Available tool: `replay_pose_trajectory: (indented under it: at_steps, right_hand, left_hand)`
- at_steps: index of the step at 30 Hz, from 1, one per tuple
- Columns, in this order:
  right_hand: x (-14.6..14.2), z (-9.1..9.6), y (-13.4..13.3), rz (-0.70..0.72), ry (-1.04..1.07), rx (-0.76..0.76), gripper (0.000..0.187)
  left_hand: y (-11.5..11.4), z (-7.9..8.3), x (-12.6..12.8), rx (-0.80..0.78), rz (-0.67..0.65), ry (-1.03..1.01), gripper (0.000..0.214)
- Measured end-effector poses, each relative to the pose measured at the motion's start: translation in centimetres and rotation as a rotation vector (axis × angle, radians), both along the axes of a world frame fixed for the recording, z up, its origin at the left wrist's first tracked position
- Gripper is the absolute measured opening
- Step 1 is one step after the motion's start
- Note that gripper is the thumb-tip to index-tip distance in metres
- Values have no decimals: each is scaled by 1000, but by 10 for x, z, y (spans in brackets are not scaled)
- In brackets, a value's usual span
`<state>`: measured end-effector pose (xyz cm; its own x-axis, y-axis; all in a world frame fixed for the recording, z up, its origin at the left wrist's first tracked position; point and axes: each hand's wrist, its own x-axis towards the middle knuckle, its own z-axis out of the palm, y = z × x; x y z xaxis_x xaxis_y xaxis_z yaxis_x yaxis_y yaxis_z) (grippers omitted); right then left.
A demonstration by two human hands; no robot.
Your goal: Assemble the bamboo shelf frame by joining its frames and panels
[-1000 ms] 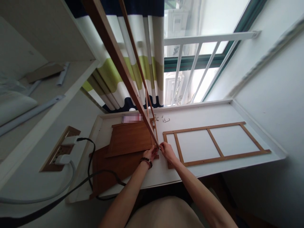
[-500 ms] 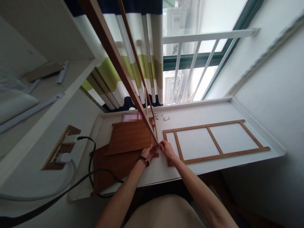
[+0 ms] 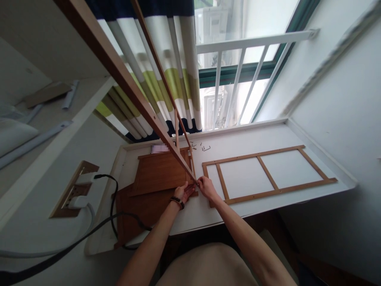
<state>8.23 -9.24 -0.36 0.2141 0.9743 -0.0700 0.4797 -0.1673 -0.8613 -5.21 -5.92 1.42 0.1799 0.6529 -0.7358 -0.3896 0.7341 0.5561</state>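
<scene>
A tall wooden frame (image 3: 139, 97) stands on end on the white desk (image 3: 268, 137), its rails rising toward me and out of the top of the view. My left hand (image 3: 185, 191), with a dark bead bracelet at the wrist, is closed around the frame's bottom corner. My right hand (image 3: 205, 186) pinches at the same corner from the right; whatever small thing it holds is too small to make out. A second wooden frame (image 3: 268, 174) lies flat on the desk to the right.
Brown wooden panels (image 3: 159, 174) lie stacked on the desk's left part. Small metal fittings (image 3: 204, 147) are scattered near the window. A black cable (image 3: 113, 206) runs from a wall socket (image 3: 76, 190) across the panels. Striped curtain, white window bars and shelves surround the desk.
My view has shifted slightly, so the upright frame now leans more to the left in the picture. Both hands stay at the frame's bottom corner.
</scene>
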Motion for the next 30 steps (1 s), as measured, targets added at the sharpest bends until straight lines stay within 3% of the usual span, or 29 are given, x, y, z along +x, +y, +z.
replay_pose_trajectory:
  at_steps: [17, 30]
  right_hand:
    - [-2, 4, -3, -51, 158, -8, 15]
    - [-9, -7, -6, -185, 428, -55, 22]
  left_hand:
    - [-3, -3, 2, 19, 77, 17, 5]
    - [-5, -5, 8, 28, 98, 13, 7]
